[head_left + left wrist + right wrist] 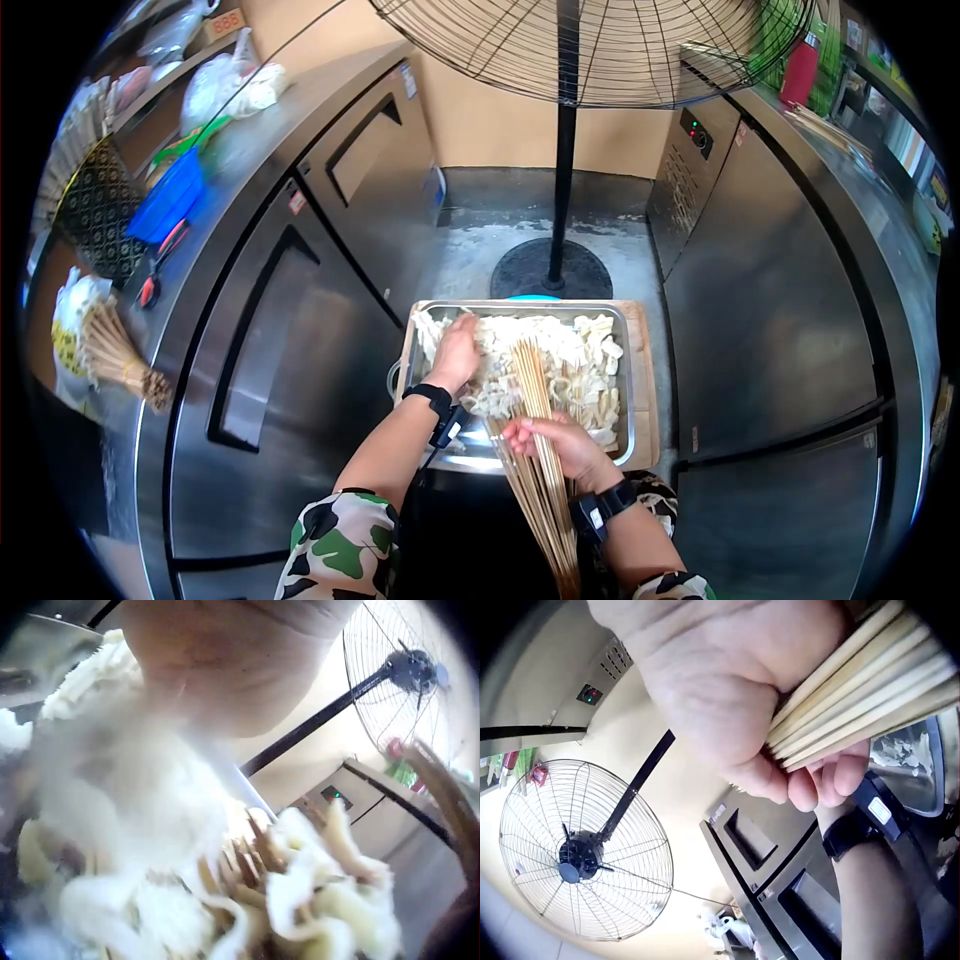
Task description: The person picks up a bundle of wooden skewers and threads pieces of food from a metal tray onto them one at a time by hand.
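A metal tray holds many pale, whitish folded food pieces. My left hand reaches into the pieces at the tray's left side; its fingertips are hidden, so its grasp does not show. In the left wrist view, pale pieces with brown stick tips among them lie below the left hand. My right hand grips a bundle of thin wooden skewers over the tray's front edge. The right wrist view shows the right hand's fingers curled round the skewers.
A wooden board lies under the tray. Behind it stands a large fan on a black pole with a round base. Steel cabinets flank both sides. On the left counter are a blue basket, scissors and bundled sticks.
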